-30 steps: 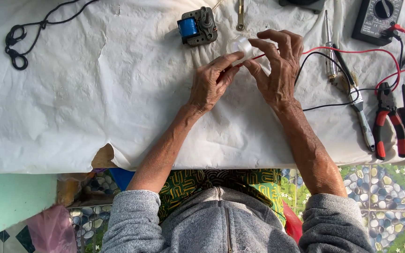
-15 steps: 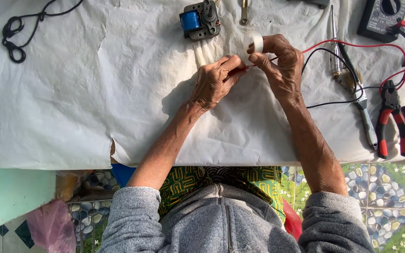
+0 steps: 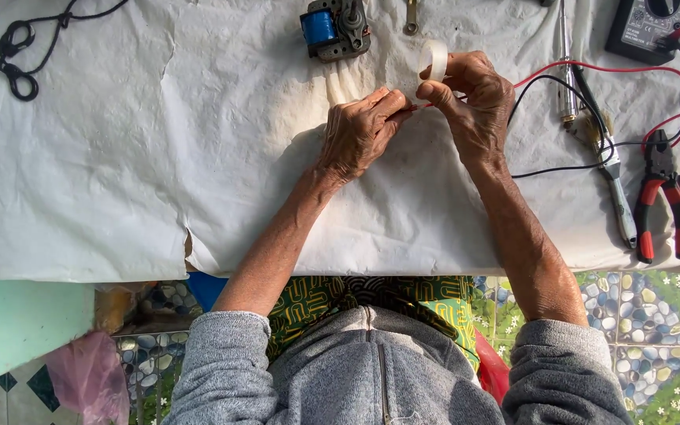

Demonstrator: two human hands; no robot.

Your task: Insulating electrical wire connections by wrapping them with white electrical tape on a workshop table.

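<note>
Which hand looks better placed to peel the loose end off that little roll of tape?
Probably the left hand: its fingertips pinch right beside the small white tape roll, which the right hand holds upright.

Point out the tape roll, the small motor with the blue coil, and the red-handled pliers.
tape roll (image 3: 434, 59), head view, on its white outer band.
small motor (image 3: 334, 29), head view, on its metal frame beside the blue coil.
red-handled pliers (image 3: 662, 201), head view, between its red handles.

**Colours and patterns on and below the desk**

A white sheet (image 3: 159, 173) is spread over the desk. A blue coil is seen on the small motor (image 3: 335, 28), red handles on the pliers (image 3: 661, 206). Grey sleeves, green-yellow patterned cloth (image 3: 316, 295) and pebble-patterned floor (image 3: 639, 315) are shown below.
</note>
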